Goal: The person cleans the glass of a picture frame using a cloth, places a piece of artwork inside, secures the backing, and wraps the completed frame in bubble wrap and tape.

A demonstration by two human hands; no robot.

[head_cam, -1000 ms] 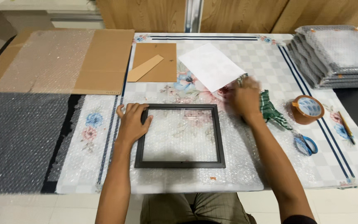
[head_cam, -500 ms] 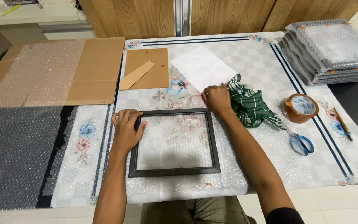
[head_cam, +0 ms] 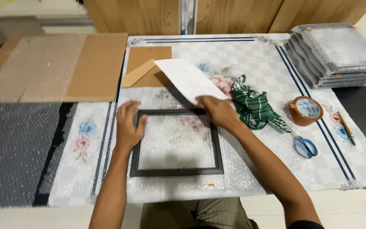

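A: Frame? Hands?
B: Black picture frame (head_cam: 176,142) flat on bubble wrap (head_cam: 250,169), desk (head_cam: 250,59) centre. Left hand (head_cam: 128,125) pressing its left edge, grasping nothing; right hand (head_cam: 217,111) pinching white paper sheet (head_cam: 189,78) at top edge.

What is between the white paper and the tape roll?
A crumpled green checked cloth lies between the paper and the tape roll, seen from the head camera.

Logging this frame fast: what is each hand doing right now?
Left hand: open, pressing the black frame.
Right hand: shut on the white sheet.
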